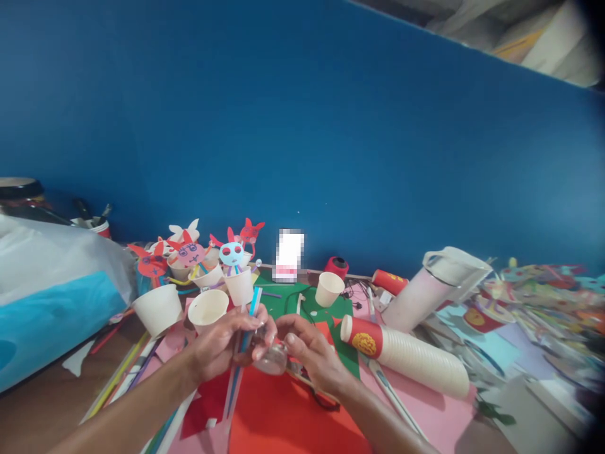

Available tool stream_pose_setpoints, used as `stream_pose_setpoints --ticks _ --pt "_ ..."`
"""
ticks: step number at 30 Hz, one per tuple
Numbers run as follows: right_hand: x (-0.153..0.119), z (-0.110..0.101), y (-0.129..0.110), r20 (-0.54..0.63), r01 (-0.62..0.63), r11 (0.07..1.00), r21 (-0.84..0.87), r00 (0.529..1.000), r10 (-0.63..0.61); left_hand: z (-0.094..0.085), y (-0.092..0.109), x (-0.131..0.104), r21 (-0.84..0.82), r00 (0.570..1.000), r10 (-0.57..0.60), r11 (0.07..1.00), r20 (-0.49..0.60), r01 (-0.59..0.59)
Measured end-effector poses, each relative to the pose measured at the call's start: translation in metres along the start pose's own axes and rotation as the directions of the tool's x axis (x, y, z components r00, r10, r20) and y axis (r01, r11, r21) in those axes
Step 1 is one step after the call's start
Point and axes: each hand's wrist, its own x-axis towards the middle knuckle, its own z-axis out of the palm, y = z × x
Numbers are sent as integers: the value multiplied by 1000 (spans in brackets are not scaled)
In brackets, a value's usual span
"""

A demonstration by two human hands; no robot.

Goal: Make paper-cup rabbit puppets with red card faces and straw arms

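Note:
My left hand (222, 340) is closed around long, thin light-blue and white strips (256, 301), which stick up above the fingers and run down below them. A small clear round thing (271, 360), perhaps a roll of tape, sits between both hands. My right hand (314, 356) curls its thumb and fingers against its right side. Just below the hands lies a red paper sheet (293, 419). Partly hidden under my right hand is a dark looped handle (327, 401), possibly of scissors.
Paper cups with cut-paper animal puppets (191, 252) stand at the back left. A stack of paper cups (420, 362) lies at the right beside a white jug (432, 284). A lone cup (329, 290) stands on green paper (283, 302). A blue wall (302, 126) rises behind.

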Motion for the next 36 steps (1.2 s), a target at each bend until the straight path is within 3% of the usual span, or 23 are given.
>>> stream_pose_setpoints --ticks 8,14,19,25,30,36 --pt "4 6 11 6 -25 980 196 1000 25 10 13 -7 266 998 -63 962 -28 68" --pt "6 0 14 5 -121 964 238 992 124 10 11 -6 289 997 -44 956 -64 61" --pt "5 -2 12 31 -153 969 197 988 149 10 6 -4 244 991 -104 962 -82 121" --pt "7 -1 2 -69 -107 965 240 989 127 10 6 -3 190 947 -197 950 -254 249" --pt "9 -11 -1 -139 -59 981 183 987 85 12 12 -5 110 942 -244 955 -229 274" --pt "7 -24 -13 -185 56 997 59 982 -44 10 4 -5 203 936 -277 925 -219 321"
